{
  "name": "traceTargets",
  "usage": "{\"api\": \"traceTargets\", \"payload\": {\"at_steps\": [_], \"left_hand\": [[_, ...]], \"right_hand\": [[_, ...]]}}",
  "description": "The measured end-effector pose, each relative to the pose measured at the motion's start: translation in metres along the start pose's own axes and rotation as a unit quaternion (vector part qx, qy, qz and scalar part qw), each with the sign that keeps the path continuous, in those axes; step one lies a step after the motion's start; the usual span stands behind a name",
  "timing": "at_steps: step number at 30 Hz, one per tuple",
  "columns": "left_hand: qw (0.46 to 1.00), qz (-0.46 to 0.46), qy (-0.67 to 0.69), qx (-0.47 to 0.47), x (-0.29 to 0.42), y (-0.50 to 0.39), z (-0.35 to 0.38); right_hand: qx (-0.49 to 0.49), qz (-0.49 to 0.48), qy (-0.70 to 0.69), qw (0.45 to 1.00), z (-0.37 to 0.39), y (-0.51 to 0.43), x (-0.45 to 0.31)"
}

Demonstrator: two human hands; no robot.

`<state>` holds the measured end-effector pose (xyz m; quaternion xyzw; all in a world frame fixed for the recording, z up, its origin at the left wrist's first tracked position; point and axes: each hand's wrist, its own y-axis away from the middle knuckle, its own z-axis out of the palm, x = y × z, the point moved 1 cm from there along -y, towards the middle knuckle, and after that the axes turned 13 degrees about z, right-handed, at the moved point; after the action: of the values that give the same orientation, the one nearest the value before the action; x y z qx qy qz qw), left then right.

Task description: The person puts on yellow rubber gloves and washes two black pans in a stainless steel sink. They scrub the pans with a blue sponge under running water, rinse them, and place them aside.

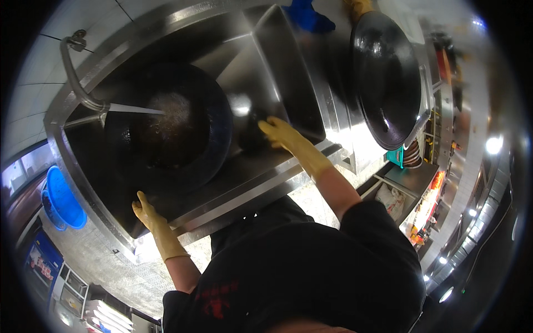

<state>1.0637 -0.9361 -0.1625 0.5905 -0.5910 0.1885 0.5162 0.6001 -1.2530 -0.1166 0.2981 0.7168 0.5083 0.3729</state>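
Note:
A large dark wok (218,137) lies in the stainless steel sink (266,37), and water (135,109) runs from the curved faucet (77,83) into it. My left hand (148,212), in a yellow rubber glove, is over the sink's near left part, just below the wok's rim, fingers apart and holding nothing. In a matching glove, my right hand (278,132) is to the right of the wok, fingers spread. A dark object below its fingertips is too dim to name, and whether the hand touches it I cannot tell.
More dark woks (389,79) lie stacked right of the sink; a yellow-gloved hand (360,6) is at their far edge. Blue fabric (310,16) shows behind the sink. Blue plastic tubs (66,197) stand on the left. A teal crate (395,157) is beneath the stack's near side.

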Motion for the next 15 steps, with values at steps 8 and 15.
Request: {"api": "traceTargets", "payload": {"at_steps": [8, 15], "left_hand": [[0.991, -0.131, 0.040, -0.003, -0.001, -0.023, 0.053], [0.988, -0.148, 0.049, 0.018, -0.008, -0.044, 0.046]], "right_hand": [[0.294, 0.270, 0.022, 0.917, 0.111, -0.160, -0.038], [0.346, -0.008, -0.024, 0.938, 0.089, -0.135, -0.101]]}}
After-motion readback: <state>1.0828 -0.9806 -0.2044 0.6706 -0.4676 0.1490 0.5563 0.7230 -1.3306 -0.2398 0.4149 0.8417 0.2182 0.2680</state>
